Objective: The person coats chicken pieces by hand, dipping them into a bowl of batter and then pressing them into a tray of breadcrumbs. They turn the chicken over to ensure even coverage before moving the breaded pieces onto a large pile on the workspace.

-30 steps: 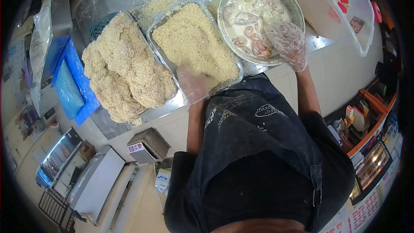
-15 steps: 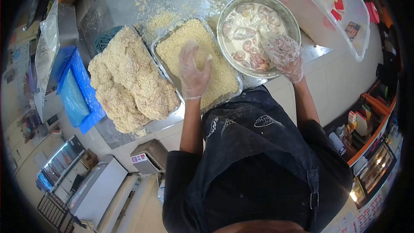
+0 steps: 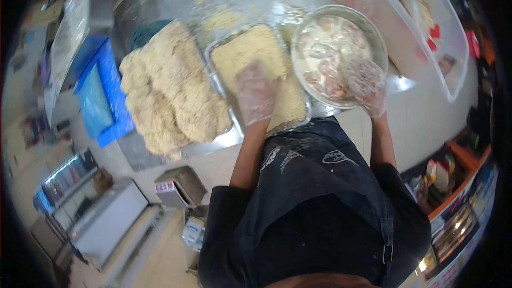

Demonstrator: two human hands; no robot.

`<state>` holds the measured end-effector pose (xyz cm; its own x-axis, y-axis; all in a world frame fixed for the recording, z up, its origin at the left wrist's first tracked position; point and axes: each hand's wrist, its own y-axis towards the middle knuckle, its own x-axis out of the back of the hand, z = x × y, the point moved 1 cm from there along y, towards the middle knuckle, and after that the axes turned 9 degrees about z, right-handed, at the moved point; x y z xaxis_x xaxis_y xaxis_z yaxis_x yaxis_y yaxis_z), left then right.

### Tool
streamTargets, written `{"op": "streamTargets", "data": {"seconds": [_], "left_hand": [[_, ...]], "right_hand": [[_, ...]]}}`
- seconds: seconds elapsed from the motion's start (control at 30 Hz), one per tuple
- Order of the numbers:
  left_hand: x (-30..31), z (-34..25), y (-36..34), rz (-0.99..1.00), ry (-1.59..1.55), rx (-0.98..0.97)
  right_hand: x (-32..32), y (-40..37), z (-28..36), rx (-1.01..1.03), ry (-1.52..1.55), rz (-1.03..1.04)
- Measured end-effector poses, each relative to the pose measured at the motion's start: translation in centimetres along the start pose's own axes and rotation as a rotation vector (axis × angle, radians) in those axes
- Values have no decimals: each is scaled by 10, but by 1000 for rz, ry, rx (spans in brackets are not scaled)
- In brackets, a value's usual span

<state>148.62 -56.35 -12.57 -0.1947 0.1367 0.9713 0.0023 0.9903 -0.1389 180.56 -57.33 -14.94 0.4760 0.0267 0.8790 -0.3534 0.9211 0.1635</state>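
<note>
Left hand [image 3: 257, 93], gloved: fingers released, spread flat, palm down on the crumbs in the crumb tray [image 3: 216, 77] at the counter's front edge. Right hand [image 3: 367, 82], gloved, over the near rim of the metal bowl [image 3: 339, 8] just right of the tray. Blurred, so I cannot tell its grip. Breaded heap [image 3: 165, 90] sits left of the tray.

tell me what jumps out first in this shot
A tall heap of breaded pieces looms at left. Beside it the gloved left hand lies flat on a crumb tray, while the gloved right hand dips into a metal bowl of pieces in white batter.
</note>
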Motion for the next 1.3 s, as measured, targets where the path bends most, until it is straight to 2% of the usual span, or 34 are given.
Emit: {"op": "streamTargets", "data": {"seconds": [0.1,0.23,0.33,0.4,0.47,0.57,0.67,0.77,0.87,0.97,1.07,1.17,1.2,1.27,1.3], "left_hand": [[-5,15,11,-46,99,-26],[33,27,8,-223,-296,19],[89,30,3,-68,-529,372],[99,43,-14,-266,-922,444],[100,68,-24,-472,-1111,442],[100,108,-39,-639,-1357,404],[70,176,-65,-533,-596,546],[87,157,-76,-648,-115,563],[78,156,-77,-672,62,169],[74,131,-80,-226,341,198],[89,92,-72,-369,263,125],[106,11,-58,-132,-455,-326],[115,-20,-52,-111,-441,-527],[121,-71,-43,1,-357,-742],[121,-90,-43,103,-297,-759]], "right_hand": [[-9,-1,-7,53,77,53],[-4,-4,-19,100,71,80],[-3,-3,-19,95,65,76],[-2,-2,-19,95,64,73],[0,-1,-19,91,66,74],[3,1,-19,91,64,72],[6,2,-20,88,51,69],[7,3,-21,83,38,64],[9,3,-19,75,35,63],[13,2,-12,66,33,59],[17,2,3,41,56,42],[13,8,26,23,141,21],[9,12,35,22,188,14],[8,14,58,8,306,7],[9,15,69,3,361,9]]}}
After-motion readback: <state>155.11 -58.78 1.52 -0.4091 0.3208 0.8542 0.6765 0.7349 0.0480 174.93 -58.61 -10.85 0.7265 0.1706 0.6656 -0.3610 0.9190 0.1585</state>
